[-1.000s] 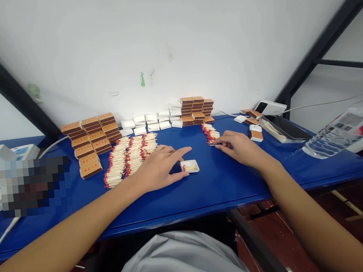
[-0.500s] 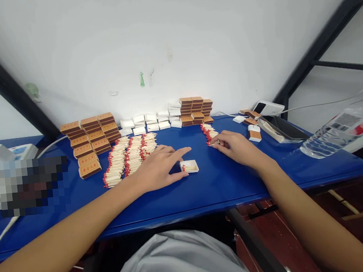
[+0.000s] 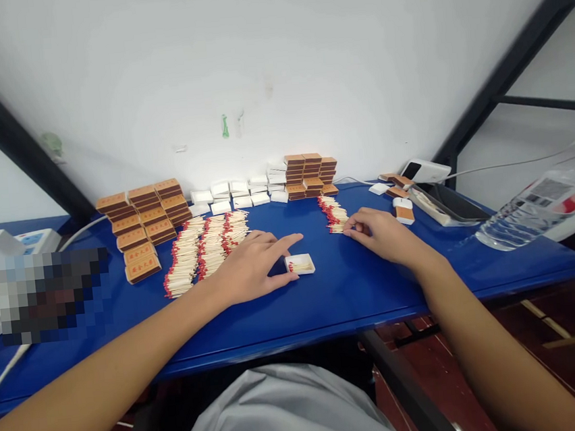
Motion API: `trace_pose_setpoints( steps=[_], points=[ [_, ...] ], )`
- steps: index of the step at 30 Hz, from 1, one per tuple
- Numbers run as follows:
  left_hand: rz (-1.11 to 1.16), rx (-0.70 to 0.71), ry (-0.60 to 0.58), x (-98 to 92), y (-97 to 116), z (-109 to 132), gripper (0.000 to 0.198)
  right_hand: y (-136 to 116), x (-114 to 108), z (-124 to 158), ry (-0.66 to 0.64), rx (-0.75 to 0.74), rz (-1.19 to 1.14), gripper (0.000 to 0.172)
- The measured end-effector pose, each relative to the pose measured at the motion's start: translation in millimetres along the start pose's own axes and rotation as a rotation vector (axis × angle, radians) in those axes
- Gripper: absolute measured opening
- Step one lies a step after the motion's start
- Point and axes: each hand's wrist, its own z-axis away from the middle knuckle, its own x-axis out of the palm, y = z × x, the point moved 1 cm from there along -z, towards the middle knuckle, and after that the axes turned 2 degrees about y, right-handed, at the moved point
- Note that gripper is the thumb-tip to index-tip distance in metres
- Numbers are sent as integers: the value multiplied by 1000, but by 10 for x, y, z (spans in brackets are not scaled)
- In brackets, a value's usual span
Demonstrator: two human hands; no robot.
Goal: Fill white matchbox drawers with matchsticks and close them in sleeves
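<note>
My left hand (image 3: 252,266) rests on the blue table (image 3: 336,299), thumb and forefinger closed on the two sides of a small white matchbox tray (image 3: 301,263) that has a few red-tipped matches in it. My right hand (image 3: 381,235) lies to the right of the tray. Its fingers are curled and pinched at the near end of a small pile of matches (image 3: 333,212). What the fingertips grip looks like matches from that pile.
A wide spread of matches (image 3: 204,249) lies on the left, with stacked brown matchbox sleeves (image 3: 142,216) behind it. White empty trays (image 3: 235,195) and more brown sleeves (image 3: 311,171) line the wall. A single matchbox (image 3: 404,211), power strip (image 3: 436,206) and plastic bottle (image 3: 522,223) sit to the right.
My right hand drew back slightly from the small match pile toward me. My left hand and the tray stayed put.
</note>
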Motion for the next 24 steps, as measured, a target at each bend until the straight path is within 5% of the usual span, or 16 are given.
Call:
trace_pose_setpoints(
  steps=[24],
  points=[
    [28,0,4,-14,-3,7,65,38,9,44,43,40,66,25]
  ],
)
